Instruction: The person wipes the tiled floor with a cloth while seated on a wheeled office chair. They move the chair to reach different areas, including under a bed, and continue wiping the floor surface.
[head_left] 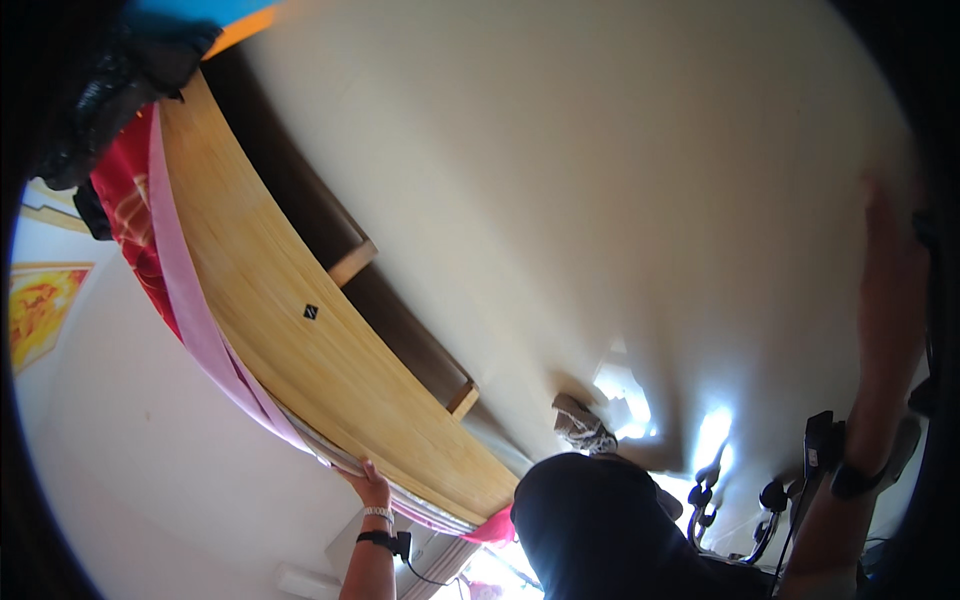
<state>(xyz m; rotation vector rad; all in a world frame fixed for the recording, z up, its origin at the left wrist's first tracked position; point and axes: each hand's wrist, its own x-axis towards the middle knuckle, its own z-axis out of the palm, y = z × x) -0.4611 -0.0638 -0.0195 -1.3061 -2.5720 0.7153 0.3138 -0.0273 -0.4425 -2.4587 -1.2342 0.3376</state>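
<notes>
A person in dark clothing is beside a bed, whose long pale-wood side panel (300,330) slants across the view with a small dark diamond mark on it. The left hand (370,488) touches the layered edge of the bedding (335,455) just above the panel, near its lower end, thumb raised; I cannot tell whether the fingers pinch the cloth or only rest against it. Pink cloth (190,300) runs along the top of the panel, with red patterned cloth (130,195) beyond. A shiny black heap (125,95) sits at the far end. The right hand (882,205) reaches out over the pale floor (580,190), well apart from the bed, too blurred for me to read its fingers. A patterned shoe (583,425) stands on the floor.
</notes>
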